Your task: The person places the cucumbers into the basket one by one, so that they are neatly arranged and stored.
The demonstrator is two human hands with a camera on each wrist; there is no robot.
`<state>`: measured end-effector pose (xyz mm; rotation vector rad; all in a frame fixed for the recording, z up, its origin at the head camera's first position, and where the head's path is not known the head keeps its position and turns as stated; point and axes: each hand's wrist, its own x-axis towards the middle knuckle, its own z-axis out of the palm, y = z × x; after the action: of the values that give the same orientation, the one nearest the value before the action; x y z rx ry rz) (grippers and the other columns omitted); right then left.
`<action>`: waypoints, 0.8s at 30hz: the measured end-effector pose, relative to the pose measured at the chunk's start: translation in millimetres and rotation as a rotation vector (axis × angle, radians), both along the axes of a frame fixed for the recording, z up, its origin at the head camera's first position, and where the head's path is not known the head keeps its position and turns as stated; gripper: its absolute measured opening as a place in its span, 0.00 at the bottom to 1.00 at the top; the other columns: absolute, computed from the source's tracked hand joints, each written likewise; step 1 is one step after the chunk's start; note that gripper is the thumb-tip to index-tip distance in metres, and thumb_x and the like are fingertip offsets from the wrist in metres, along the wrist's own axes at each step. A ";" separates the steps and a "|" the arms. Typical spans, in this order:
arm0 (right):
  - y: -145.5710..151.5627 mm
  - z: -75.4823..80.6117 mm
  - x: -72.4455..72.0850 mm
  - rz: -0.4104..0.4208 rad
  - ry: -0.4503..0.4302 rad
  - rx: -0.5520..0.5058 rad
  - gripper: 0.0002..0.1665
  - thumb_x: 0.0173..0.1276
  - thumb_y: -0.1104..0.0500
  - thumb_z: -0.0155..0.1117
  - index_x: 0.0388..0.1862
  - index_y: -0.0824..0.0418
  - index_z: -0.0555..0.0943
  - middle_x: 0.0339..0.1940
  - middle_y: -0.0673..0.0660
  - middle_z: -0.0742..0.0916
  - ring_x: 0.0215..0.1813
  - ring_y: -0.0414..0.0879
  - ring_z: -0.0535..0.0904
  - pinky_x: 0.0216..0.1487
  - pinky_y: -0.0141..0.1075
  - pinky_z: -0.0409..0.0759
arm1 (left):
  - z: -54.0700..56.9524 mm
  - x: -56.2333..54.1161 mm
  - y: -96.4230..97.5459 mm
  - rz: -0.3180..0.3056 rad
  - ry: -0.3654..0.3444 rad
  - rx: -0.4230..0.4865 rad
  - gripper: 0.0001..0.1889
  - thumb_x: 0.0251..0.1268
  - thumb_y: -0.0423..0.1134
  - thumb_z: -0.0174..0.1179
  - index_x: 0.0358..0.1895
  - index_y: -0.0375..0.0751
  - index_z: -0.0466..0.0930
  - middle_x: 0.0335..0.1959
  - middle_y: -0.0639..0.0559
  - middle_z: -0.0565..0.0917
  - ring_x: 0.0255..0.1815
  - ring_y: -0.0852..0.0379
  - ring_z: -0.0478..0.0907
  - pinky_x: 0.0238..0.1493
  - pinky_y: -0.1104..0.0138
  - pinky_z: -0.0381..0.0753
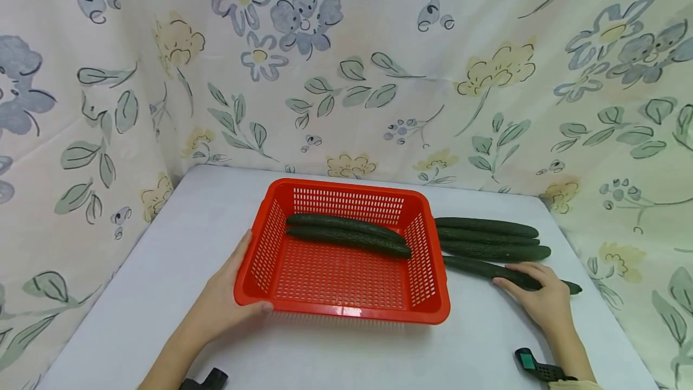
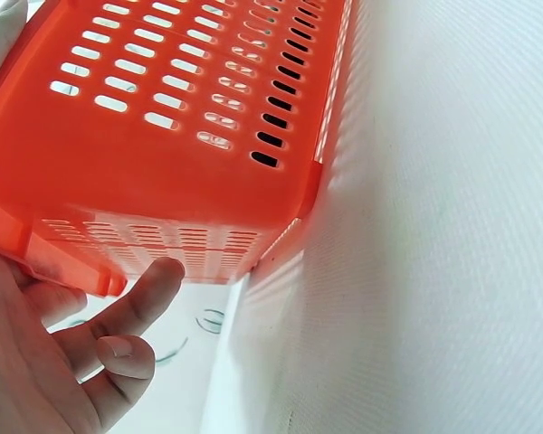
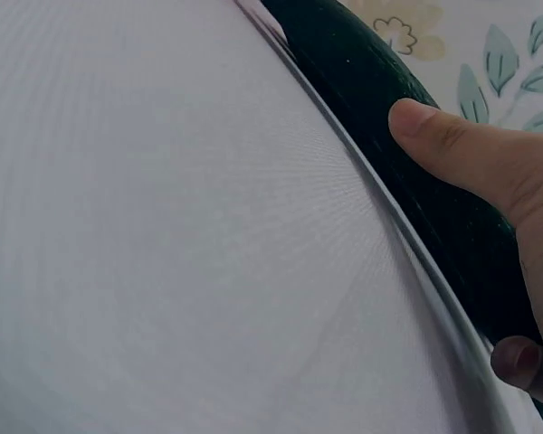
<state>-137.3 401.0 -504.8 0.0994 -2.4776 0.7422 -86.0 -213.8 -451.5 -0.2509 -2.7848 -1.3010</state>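
A red plastic basket point(image 1: 346, 311) with slotted walls stands on the white table. Two dark green cucumbers lie side by side in it, one farther back point(image 1: 346, 222) and one nearer point(image 1: 349, 238). My left hand point(image 1: 219, 303) grips the basket's left end, its thumb at the front corner; in the left wrist view the fingers point(image 2: 131, 312) bend around the rim from outside. To the basket's right, my right hand point(image 1: 545, 300) holds a cucumber point(image 1: 473, 266) lying on the table, with thumb and fingers on either side of it. The right wrist view shows this cucumber point(image 3: 344, 63) close up.
Three more cucumbers point(image 1: 495, 251) lie together behind the held one, their left ends hidden by the basket. A flowered curtain point(image 1: 346, 77) surrounds the white table point(image 1: 216, 197) at the back and sides. Each wrist wears a dark device point(image 1: 533, 366).
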 end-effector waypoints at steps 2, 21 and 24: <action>-1.6 1.4 -0.1 -0.002 0.001 -0.005 0.25 0.42 0.57 0.93 0.42 0.57 0.93 0.45 0.58 0.90 0.55 0.19 0.67 0.60 0.12 0.56 | -0.2 0.0 -0.1 0.001 0.000 -0.003 0.71 0.48 0.60 0.82 0.89 0.61 0.36 0.84 0.39 0.61 0.70 0.37 0.75 0.53 0.53 0.85; -16.0 19.5 0.3 -0.166 -0.130 -0.124 0.25 0.54 0.51 0.89 0.49 0.57 0.92 0.53 0.56 0.89 0.54 0.13 0.66 0.62 0.20 0.63 | 1.6 0.1 0.9 0.007 0.001 -0.013 0.71 0.48 0.59 0.82 0.89 0.59 0.37 0.85 0.39 0.60 0.71 0.36 0.75 0.54 0.49 0.86; -18.2 24.0 -2.0 -0.197 -0.143 -0.157 0.25 0.54 0.50 0.89 0.50 0.56 0.92 0.51 0.49 0.89 0.53 0.13 0.66 0.62 0.20 0.64 | 1.2 0.0 1.1 0.005 0.006 -0.016 0.71 0.48 0.59 0.82 0.89 0.57 0.37 0.85 0.39 0.60 0.70 0.37 0.75 0.54 0.50 0.85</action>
<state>-139.3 382.8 -480.8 -0.2597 -2.5048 0.8801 -86.1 -212.7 -450.3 -0.2483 -2.7904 -1.2755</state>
